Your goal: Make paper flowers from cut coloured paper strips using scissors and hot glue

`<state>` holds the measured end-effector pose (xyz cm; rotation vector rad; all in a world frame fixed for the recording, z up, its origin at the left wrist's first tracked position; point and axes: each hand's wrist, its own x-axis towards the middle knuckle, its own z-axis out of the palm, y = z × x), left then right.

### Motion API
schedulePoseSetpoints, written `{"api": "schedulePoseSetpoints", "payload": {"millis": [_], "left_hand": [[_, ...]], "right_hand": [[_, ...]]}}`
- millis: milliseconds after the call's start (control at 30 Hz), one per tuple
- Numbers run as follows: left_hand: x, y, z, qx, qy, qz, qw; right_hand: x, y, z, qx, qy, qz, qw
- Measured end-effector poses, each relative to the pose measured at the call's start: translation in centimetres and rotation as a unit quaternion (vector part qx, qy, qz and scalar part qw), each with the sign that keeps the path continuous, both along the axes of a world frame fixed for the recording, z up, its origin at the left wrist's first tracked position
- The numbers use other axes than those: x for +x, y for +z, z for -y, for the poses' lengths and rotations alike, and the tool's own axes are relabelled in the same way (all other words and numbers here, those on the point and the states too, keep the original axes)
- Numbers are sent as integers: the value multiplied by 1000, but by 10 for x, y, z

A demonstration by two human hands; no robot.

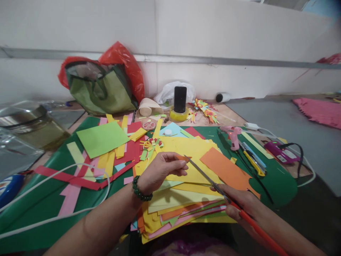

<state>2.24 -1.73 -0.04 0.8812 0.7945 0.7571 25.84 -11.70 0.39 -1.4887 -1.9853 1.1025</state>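
Between thumb and fingers, my left hand (169, 165) pinches a small piece of orange paper (183, 158). My right hand (239, 202) grips a pair of scissors (204, 173) with red handles. The blade tips reach the edge of the orange piece; whether they are parted I cannot tell. Both hands are above a stack of coloured paper (170, 199), mostly yellow on top. A larger orange sheet (226, 170) with a notched edge lies right of the stack's middle. Behind my left hand sits a small paper flower (151, 143) in red, yellow and green.
A green mat (282, 185) carries paper strips, a light green sheet (102, 138), a pink glue gun (231, 137) and a yellow cutter (253, 161). A white cable (80, 209) loops at left. Behind stand a phone (180, 99) on a tape roll and a green bag (103, 92).
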Motion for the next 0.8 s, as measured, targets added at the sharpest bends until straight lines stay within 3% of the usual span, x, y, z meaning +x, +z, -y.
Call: {"api": "schedulePoseSetpoints", "payload": {"millis": [433,633,800], "left_hand": [[-4,4,-1,19,-30,-16,999],[-6,3,-2,18,-40,-29,999],[-7,5,-3,20,-47,-45,998]], "right_hand": [[3,3,2,-15,-14,34,999],[8,3,0,-23,34,46,998],[7,5,-1,-31,34,29,999]]}}
